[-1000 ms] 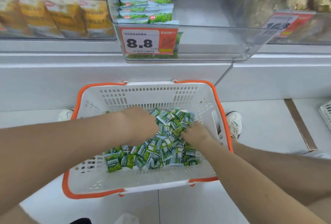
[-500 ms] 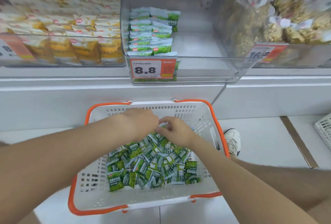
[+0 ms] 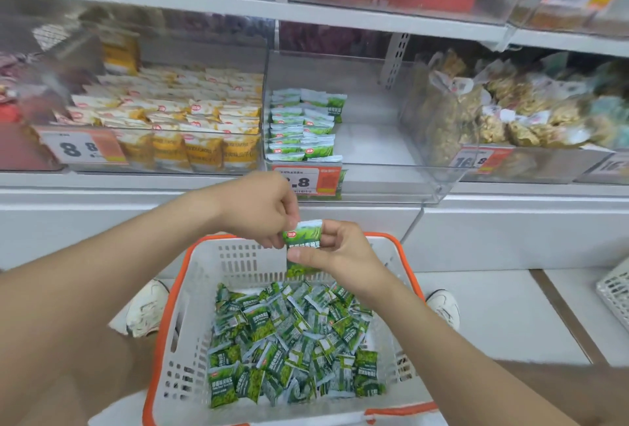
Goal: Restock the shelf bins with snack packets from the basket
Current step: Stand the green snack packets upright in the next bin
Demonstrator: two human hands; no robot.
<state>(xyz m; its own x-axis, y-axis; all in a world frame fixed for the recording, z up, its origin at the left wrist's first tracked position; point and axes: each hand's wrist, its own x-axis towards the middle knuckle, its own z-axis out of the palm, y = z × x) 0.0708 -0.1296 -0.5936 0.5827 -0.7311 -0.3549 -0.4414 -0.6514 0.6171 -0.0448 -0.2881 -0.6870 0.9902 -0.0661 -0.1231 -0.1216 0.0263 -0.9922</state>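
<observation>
A: Risks from here, left to right?
B: Yellow packets (image 3: 190, 126) fill the neighbouring bin on the left. A green one dropped in there is a mis-stock.
B: Left hand (image 3: 255, 208): fingers curled, tips pinching the top edge of one green packet (image 3: 304, 238). Right hand (image 3: 343, 257): thumb across the packet's front, fingers curled behind it. Same packet in both, above the back wall of the basket (image 3: 238, 264), below the target bin (image 3: 374, 139).
A: Grip solid?
B: Probably. The film looks slick, though. If one hand lets go early, it could slip back onto the pile (image 3: 292, 340). Low cost.
A: Placement?
B: Bigger worry. The green rows (image 3: 301, 126) are stacked at the bin's left and the right side is bare. Bump the stack going in and I'd expect it to topple. The price tag (image 3: 320, 180) on the bin front could catch a knuckle too.
A: Far right?
B: Bagged brown snacks (image 3: 493, 112) in the next bin, with a clear wall between. Little risk.
</observation>
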